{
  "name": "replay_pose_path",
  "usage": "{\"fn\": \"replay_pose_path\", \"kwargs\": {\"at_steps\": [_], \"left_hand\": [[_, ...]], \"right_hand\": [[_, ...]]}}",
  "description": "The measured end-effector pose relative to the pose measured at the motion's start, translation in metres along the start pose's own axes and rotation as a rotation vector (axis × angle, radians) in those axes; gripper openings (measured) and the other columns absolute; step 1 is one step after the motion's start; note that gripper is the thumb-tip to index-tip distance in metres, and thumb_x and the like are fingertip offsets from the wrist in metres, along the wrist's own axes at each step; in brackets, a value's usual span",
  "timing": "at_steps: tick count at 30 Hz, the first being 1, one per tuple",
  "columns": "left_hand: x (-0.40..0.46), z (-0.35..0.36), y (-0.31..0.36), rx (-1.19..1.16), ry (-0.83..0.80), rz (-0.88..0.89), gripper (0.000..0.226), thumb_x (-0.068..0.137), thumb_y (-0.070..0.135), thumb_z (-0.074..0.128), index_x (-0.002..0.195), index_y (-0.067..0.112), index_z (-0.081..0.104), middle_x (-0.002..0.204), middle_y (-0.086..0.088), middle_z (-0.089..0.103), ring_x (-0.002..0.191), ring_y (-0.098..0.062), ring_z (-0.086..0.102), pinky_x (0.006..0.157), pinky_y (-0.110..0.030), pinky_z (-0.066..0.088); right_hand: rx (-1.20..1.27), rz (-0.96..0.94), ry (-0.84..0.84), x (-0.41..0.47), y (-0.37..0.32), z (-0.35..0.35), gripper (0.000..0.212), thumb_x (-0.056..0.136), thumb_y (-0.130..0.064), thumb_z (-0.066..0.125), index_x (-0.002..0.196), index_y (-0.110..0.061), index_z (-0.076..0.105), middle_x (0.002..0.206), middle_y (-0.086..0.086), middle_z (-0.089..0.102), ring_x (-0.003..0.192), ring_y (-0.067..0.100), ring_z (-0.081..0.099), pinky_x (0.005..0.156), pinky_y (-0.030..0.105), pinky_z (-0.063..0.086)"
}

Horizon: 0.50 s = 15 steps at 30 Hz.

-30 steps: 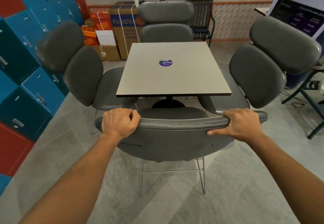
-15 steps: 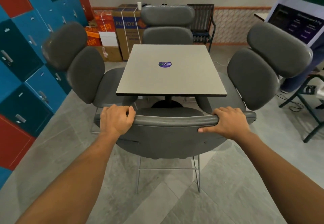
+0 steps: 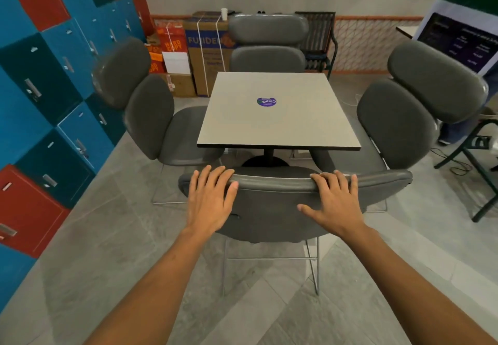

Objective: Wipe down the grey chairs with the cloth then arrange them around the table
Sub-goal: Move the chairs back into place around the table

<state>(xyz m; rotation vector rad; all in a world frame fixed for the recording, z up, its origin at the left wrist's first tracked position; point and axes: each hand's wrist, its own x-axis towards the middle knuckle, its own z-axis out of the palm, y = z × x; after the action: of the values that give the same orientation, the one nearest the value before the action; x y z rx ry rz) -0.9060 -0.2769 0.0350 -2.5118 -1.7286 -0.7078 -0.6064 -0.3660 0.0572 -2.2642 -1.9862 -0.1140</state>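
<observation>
Hands flat, fingers straight: left hand (image 3: pixel 208 199) and right hand (image 3: pixel 332 204) rest on top edge of near grey chair (image 3: pixel 272 212), grasping nothing. Chair sits at table (image 3: pixel 275 118) near side; three other chairs on remaining sides.

The bench (image 3: pixel 277 118) stands in the middle with one chair on each side: the near chair (image 3: pixel 283 209), the far chair (image 3: pixel 268 45), the left chair (image 3: pixel 151 110) and the right chair (image 3: pixel 409 107). Both hands rest on the near chair's backrest top, the left hand (image 3: pixel 208 199) left of the right hand (image 3: pixel 335 201). Lockers (image 3: pixel 48 88) line the left wall, and boxes (image 3: pixel 194 53) sit far left behind the bench.
</observation>
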Motion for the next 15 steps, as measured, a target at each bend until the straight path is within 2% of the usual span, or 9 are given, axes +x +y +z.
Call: {"fn": "replay_pose_path", "kwargs": {"at_steps": [3, 7, 12, 15], "left_hand": [[-0.005, -0.007, -0.015, -0.015, -0.067, 0.055, 0.054, 0.106, 0.054, 0.029, 0.151, 0.03, 0.045, 0.158, 0.002, 0.044, 0.151, -0.027, 0.029, 0.124, -0.05, 0.017], [-0.019, -0.021, -0.044, -0.134, -0.134, 0.045, 0.061, 0.101, 0.055, 0.031, 0.158, 0.032, 0.033, 0.166, 0.005, 0.029, 0.157, -0.024, 0.016, 0.125, -0.05, 0.015], [-0.04, -0.046, -0.099, -0.287, -0.136, 0.006, 0.065, 0.101, 0.043, 0.051, 0.16, 0.03, 0.028, 0.169, 0.007, 0.022, 0.158, -0.021, 0.011, 0.126, -0.047, 0.023], [-0.045, -0.067, -0.138, -0.298, -0.13, -0.047, 0.067, 0.101, 0.038, 0.056, 0.161, 0.03, 0.027, 0.169, 0.008, 0.019, 0.158, -0.018, 0.01, 0.125, -0.043, 0.022]], "right_hand": [[0.037, 0.016, -0.018, 0.001, -0.047, 0.0, 0.08, 0.087, -0.07, 0.056, 0.151, -0.025, 0.04, 0.151, 0.005, 0.044, 0.15, 0.034, 0.025, 0.122, 0.065, 0.006], [0.149, -0.01, -0.014, 0.006, -0.105, -0.001, 0.071, 0.092, -0.061, 0.058, 0.151, -0.026, 0.041, 0.15, 0.003, 0.043, 0.149, 0.031, 0.028, 0.124, 0.06, 0.008], [0.33, -0.104, 0.057, 0.016, -0.178, -0.005, 0.057, 0.092, -0.05, 0.066, 0.141, -0.023, 0.053, 0.137, 0.001, 0.051, 0.135, 0.027, 0.046, 0.12, 0.057, 0.024], [0.435, -0.169, 0.095, 0.022, -0.224, -0.004, 0.053, 0.093, -0.049, 0.062, 0.137, -0.021, 0.056, 0.132, 0.001, 0.054, 0.129, 0.026, 0.048, 0.115, 0.055, 0.034]]}}
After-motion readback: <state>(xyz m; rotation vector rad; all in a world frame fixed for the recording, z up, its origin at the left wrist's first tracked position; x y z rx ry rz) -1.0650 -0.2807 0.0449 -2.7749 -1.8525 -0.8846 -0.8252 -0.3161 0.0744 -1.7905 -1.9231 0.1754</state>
